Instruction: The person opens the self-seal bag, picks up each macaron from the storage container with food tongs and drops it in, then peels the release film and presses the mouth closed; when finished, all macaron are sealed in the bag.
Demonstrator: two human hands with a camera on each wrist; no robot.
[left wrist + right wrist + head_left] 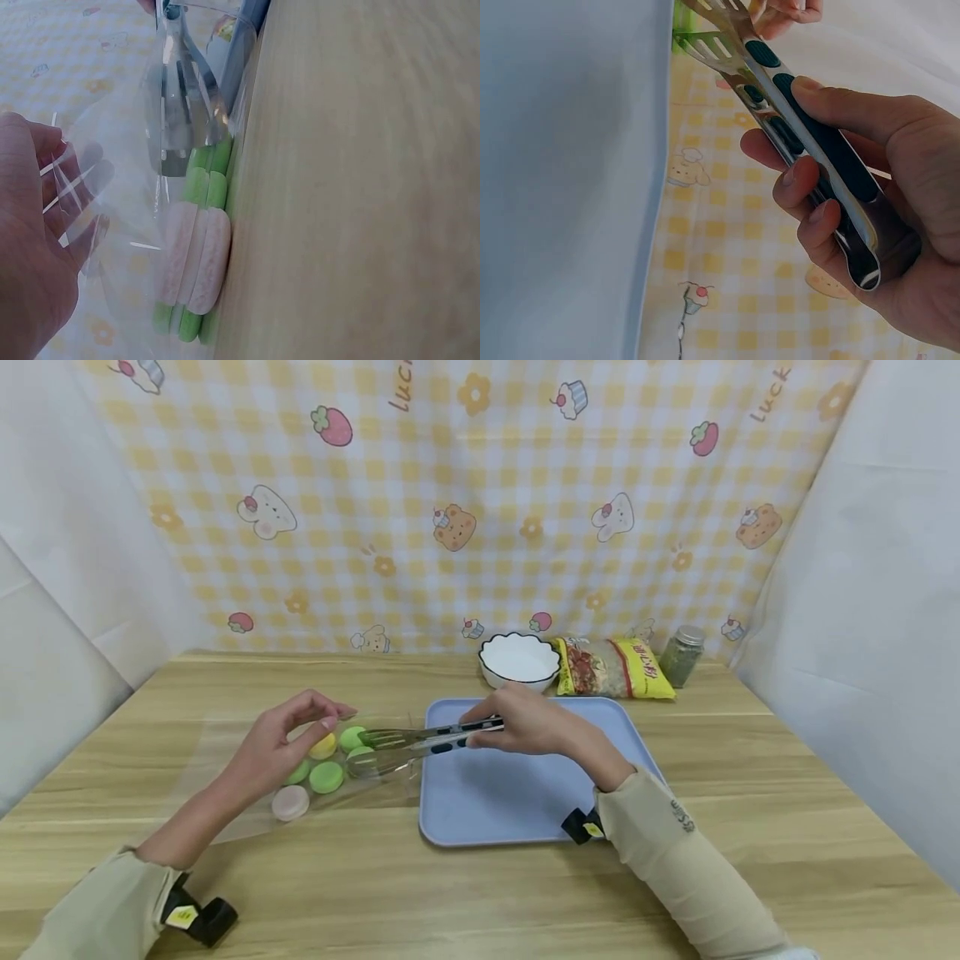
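My right hand (525, 720) grips metal tongs (810, 127) with dark grip pads over the blue tray. The tongs' slotted ends reach left into a clear plastic bag (127, 225), around a green macaron (363, 762). My left hand (273, 745) pinches the bag's film, lifting its upper side. Also inside lie several macarons: more green ones, a yellow one (324, 746) and a pale pink one (196, 256). In the left wrist view they stand edge-on, and the tong ends touch or nearly touch the green ones; exact contact cannot be told.
A blue tray (495, 810) lies right of the bag on the wooden table (360, 893). Behind it stand a white scalloped bowl (519, 660), a yellow food packet (615, 668) and a glass jar (681, 658) of dried herbs. A checked cloth (495, 468) hangs at the back.
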